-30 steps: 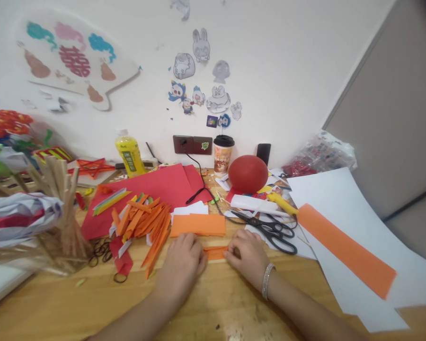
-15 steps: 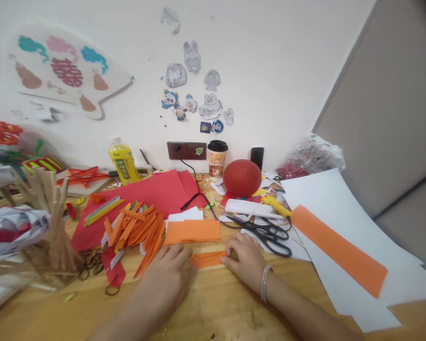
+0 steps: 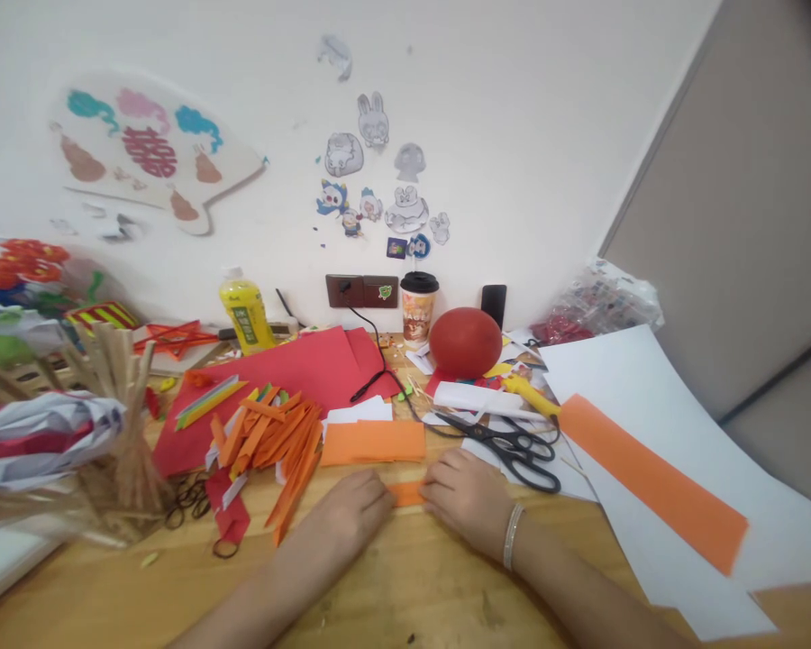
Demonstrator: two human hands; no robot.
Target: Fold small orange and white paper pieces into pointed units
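Round balloon [image 3: 466,342]: plain red. Tilted plastic bottle [image 3: 246,313]: yellow with green label. Paper cup [image 3: 417,315]: white, orange and brown print, black lid. Folded paper strips [image 3: 285,436] were mostly orange; flat wooden table [image 3: 378,586] showed pale-brown grain. Scissors [image 3: 514,450] were black-handled.

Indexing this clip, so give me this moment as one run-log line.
left hand: touching strip, left end | right hand: touching strip, right end | orange sheets: beyond strip | scissors: beyond right hand, untouched
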